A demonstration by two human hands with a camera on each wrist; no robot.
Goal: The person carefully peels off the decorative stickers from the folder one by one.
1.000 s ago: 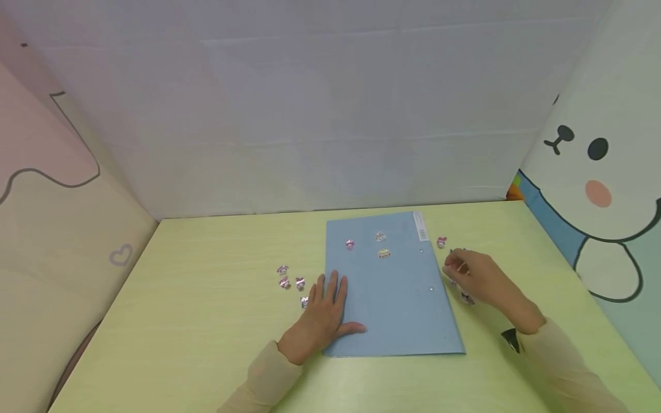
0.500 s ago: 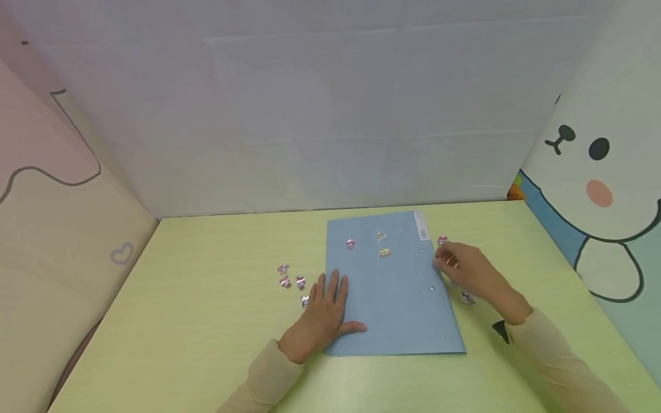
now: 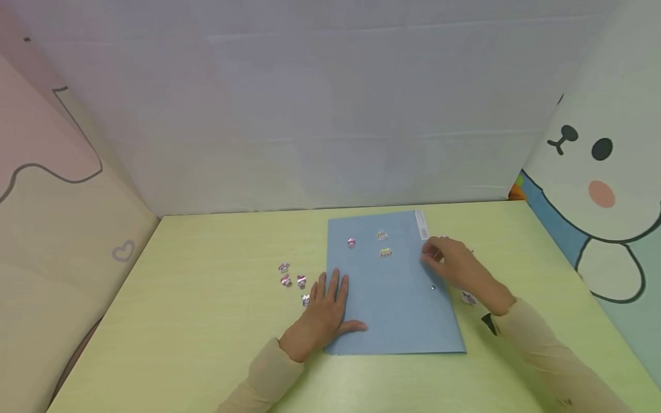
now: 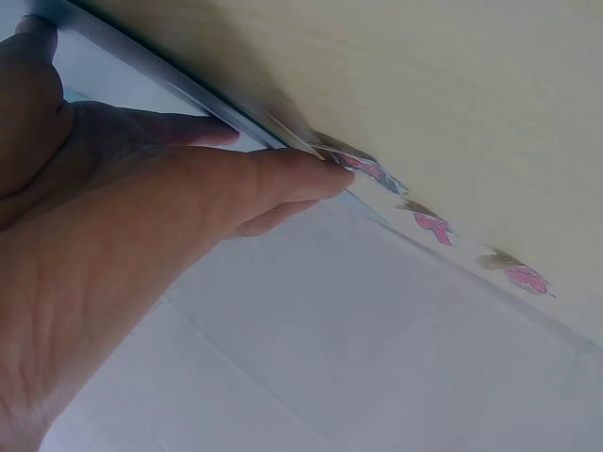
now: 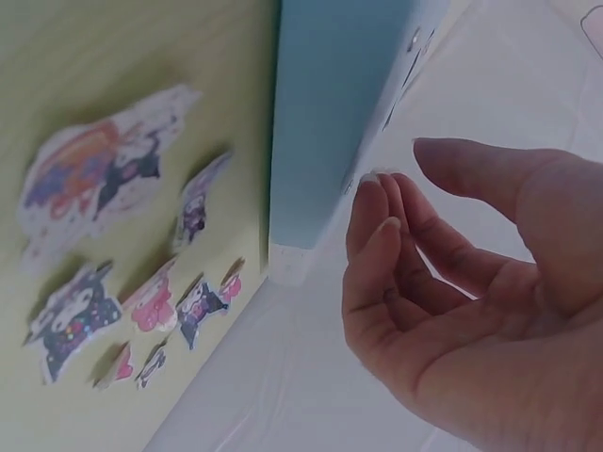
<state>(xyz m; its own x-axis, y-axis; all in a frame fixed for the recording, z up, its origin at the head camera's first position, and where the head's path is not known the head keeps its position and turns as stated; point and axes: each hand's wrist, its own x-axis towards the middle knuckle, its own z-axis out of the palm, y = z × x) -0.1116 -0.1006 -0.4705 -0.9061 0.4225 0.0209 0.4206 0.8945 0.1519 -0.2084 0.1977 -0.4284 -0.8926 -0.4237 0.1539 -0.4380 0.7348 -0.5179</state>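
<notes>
A light blue folder (image 3: 392, 310) lies upright on the table with several small character stickers on it, among them a pink one (image 3: 351, 243) and a yellowish one (image 3: 385, 252). My left hand (image 3: 322, 315) rests flat along its left edge, fingers spread and thumb reaching onto the cover. Over the folder's right edge hovers my right hand (image 3: 451, 264), hiding the upper of two metal studs; the lower stud (image 3: 433, 287) shows. In the right wrist view its fingers (image 5: 367, 212) are loosely bent, the thumb (image 5: 462, 165) stands apart, and nothing shows between them.
More loose stickers (image 3: 286, 280) lie left of the folder, beside my left hand. Right of it, several pink and dark stickers (image 5: 71, 315) lie on the yellow-green table (image 3: 217, 321). A pale cloth wall (image 3: 330, 115) rises at the back.
My right hand has moved left and slightly away from me, from the stickers on the right to the folder's right edge. My left hand stays in place.
</notes>
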